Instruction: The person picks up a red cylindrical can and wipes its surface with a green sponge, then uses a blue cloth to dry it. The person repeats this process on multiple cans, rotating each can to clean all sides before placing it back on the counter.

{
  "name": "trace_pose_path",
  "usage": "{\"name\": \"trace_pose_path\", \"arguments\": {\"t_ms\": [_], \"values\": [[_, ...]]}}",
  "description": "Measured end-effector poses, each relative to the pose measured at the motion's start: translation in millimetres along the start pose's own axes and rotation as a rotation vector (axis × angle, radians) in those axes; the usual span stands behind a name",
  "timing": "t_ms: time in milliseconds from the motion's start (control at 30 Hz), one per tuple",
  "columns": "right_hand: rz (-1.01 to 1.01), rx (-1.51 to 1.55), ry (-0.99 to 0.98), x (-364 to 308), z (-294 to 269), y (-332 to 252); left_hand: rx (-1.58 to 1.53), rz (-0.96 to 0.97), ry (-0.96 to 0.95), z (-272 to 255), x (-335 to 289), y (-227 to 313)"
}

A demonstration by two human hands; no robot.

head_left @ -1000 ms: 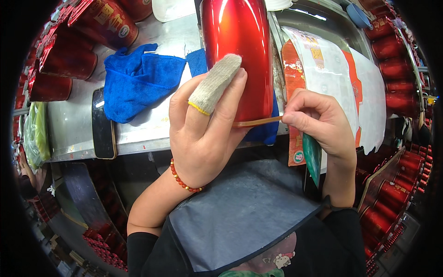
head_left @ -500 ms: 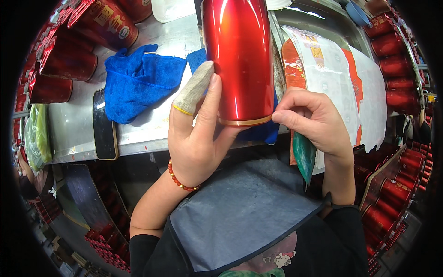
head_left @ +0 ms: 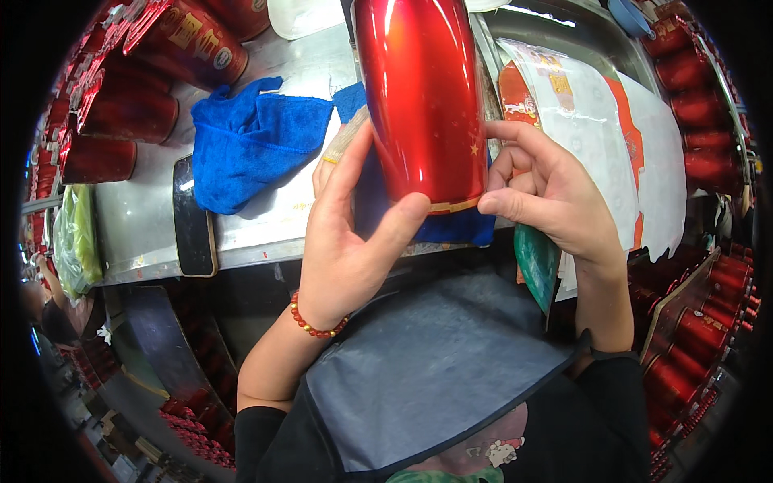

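Observation:
A glossy red canister (head_left: 427,105), gold-banded at its near end with a small gold star, lies between my hands, its far end cut off by the frame. My left hand (head_left: 346,233) grips its left side, thumb on the near end and the other fingers partly hidden behind. A grey knitted finger sleeve (head_left: 346,138) with a yellow hem covers a left finger. On the other side, my right hand (head_left: 555,189) presses thumb and forefinger against the canister's right edge. Below its palm hangs a green blade-shaped piece (head_left: 536,262); its upper part is hidden.
Blue cloths, one large (head_left: 250,145), and a black phone (head_left: 193,221) lie on the metal table (head_left: 133,225). White printed sheets (head_left: 592,121) are at right. Red canisters (head_left: 129,105) stand at left; racks of more (head_left: 704,314) line the right. A dark apron (head_left: 435,362) covers my lap.
The canister has turned, bringing a gold star and patterned band into view. My left thumb has moved onto its near end. My right forefinger has extended up its side.

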State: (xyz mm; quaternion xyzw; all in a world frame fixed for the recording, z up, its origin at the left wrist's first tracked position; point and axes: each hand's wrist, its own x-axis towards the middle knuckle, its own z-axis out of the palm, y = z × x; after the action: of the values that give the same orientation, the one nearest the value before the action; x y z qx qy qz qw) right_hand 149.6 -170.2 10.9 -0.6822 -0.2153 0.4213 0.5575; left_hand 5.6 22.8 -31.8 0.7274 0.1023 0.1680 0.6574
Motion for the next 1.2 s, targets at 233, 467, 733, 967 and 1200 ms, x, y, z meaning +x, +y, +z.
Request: {"name": "trace_pose_path", "arguments": {"t_ms": [233,467,733,967,1200], "values": [[-0.012,-0.001,0.023,3,7,-2,0.045,-0.035,-0.004,4,-1,-1],[-0.093,-0.049,0.08,8,15,2,0.088,-0.021,-0.013,3,0,0],[-0.086,-0.073,0.106,6,19,-3,0.126,-0.023,-0.028,1,2,0],[-0.069,-0.136,0.089,2,22,-6,0.081,-0.051,-0.04,1,2,1],[-0.109,-0.268,0.078,2,22,-7,-0.083,-0.018,-0.041,4,4,5]]}}
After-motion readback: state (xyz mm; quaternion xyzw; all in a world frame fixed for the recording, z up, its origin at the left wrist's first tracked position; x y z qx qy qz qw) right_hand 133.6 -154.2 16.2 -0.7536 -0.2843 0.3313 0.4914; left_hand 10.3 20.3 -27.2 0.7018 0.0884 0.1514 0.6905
